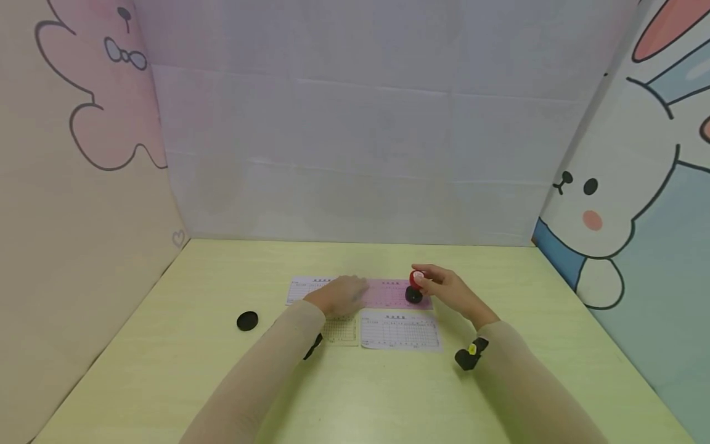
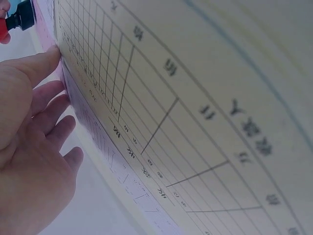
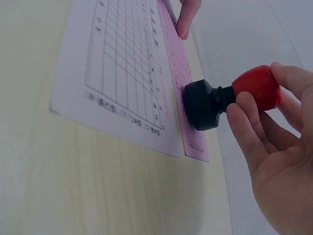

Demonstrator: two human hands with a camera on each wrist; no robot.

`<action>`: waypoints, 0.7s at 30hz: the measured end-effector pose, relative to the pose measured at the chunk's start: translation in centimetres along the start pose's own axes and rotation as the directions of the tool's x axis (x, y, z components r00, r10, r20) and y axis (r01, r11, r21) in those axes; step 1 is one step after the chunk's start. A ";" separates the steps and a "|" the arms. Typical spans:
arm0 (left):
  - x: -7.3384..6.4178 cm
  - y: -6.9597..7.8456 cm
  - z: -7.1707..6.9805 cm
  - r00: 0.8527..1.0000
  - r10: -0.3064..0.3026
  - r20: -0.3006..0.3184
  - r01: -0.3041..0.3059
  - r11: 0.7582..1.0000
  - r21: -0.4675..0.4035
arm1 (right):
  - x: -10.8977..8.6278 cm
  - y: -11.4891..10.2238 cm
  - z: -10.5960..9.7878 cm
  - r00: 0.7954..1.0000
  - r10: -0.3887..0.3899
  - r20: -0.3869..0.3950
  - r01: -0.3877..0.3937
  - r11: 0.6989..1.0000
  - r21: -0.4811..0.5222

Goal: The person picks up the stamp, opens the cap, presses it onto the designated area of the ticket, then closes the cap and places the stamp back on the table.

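Observation:
My right hand (image 1: 453,295) pinches the red handle (image 3: 255,89) of a stamp between thumb and fingers. The stamp's round black base (image 3: 199,105) faces down at the right part of a pink printed form (image 1: 383,295); whether it is pressed down or just above the paper I cannot tell. With fingers extended, my left hand (image 1: 341,297) rests its fingertips on the left part of the pink form. In the left wrist view its thumb and fingers (image 2: 46,59) look loosely spread and hold nothing.
A white form (image 1: 400,331) lies in front of the pink one. Left of it is a yellowish form (image 1: 341,334), partly under my left arm. Another white form (image 1: 299,291) lies at the back left. A round black lid (image 1: 247,320) sits farther left on the table (image 1: 166,357).

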State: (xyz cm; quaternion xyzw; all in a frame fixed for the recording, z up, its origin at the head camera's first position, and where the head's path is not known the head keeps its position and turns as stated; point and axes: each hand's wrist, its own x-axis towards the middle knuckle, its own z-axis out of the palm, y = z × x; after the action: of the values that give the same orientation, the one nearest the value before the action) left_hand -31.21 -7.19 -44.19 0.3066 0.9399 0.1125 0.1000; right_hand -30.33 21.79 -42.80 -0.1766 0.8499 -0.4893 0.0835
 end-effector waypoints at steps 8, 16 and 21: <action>0.2 0.0 0.2 1.000 -0.005 -0.001 0.005 1.000 0.012 | 0.1 0.3 0.1 1.000 0.011 0.005 -0.011 1.000 -0.010; -0.3 0.4 -0.2 0.999 -0.027 0.025 0.027 1.000 0.017 | -0.1 0.4 0.1 1.000 0.001 0.008 -0.001 1.000 0.017; -0.3 0.3 -0.1 1.000 -0.020 0.010 0.020 1.000 0.002 | -0.2 0.4 0.1 1.000 0.007 0.015 -0.007 0.999 0.040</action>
State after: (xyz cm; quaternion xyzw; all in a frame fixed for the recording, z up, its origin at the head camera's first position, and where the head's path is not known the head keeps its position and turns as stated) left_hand -30.82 -7.18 -43.93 0.2978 0.9425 0.1089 0.1057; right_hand -30.19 21.95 -43.20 -0.1756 0.8399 -0.5047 0.0950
